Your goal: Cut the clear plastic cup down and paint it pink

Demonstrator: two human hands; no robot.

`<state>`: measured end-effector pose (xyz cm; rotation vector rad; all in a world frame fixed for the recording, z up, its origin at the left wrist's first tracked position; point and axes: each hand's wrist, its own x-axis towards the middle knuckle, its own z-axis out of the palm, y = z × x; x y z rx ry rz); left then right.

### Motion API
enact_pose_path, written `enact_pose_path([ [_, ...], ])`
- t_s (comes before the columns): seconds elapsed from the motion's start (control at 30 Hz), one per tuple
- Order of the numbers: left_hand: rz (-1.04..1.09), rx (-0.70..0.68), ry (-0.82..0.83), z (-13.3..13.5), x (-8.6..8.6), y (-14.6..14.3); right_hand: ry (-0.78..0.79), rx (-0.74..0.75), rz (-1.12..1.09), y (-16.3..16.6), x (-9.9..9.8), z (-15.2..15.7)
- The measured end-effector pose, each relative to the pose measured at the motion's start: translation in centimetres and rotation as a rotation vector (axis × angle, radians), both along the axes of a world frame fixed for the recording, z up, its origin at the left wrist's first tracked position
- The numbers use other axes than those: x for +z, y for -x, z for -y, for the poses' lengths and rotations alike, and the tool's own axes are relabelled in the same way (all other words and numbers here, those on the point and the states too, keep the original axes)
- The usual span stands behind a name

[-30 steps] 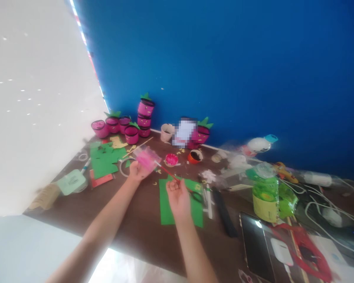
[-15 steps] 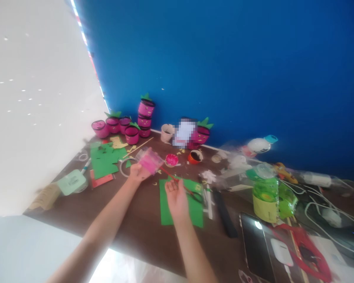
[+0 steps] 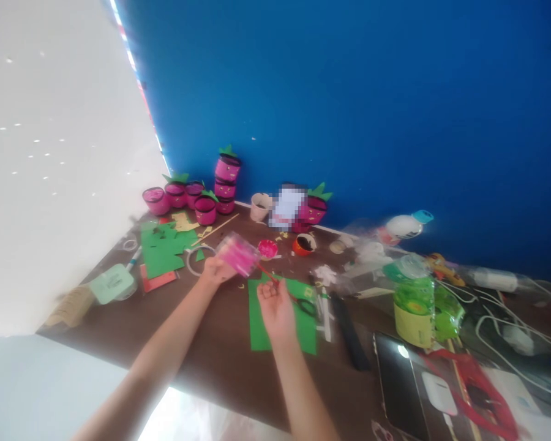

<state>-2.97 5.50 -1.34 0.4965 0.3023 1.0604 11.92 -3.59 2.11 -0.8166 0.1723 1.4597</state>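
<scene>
My left hand (image 3: pixel 217 269) is closed on the near left side of a see-through plastic piece with pink on it (image 3: pixel 239 254), held tilted above the table. Its exact kind is blurred. My right hand (image 3: pixel 275 300) is palm up with curled fingers, pinching a thin red stick (image 3: pixel 265 269) that points at the pink piece. The stick's tip is close to the piece; I cannot tell if they touch. Below my right hand lies a green sheet (image 3: pixel 261 334). On it, a dark loop like a scissors handle (image 3: pixel 307 306) shows beside the wrist.
Several pink pots with green leaves (image 3: pixel 205 211) stand along the blue wall. Nearby are a pink-filled dish (image 3: pixel 267 248), an orange pot (image 3: pixel 304 245) and a tape roll (image 3: pixel 195 262). To the right lie a phone (image 3: pixel 399 383), cables and a cut green bottle (image 3: pixel 414 312).
My left hand has shifted the pink piece slightly to the right and tilted it a little. The red stick has moved slightly to the right with its tip lower.
</scene>
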Motion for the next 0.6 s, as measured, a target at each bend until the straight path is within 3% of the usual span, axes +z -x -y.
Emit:
enact_pose_path([
  [0.6, 0.15, 0.003, -0.032, 0.4, 0.8, -1.3, 0.03, -0.1, 0.15, 0.2, 0.1, -0.1],
])
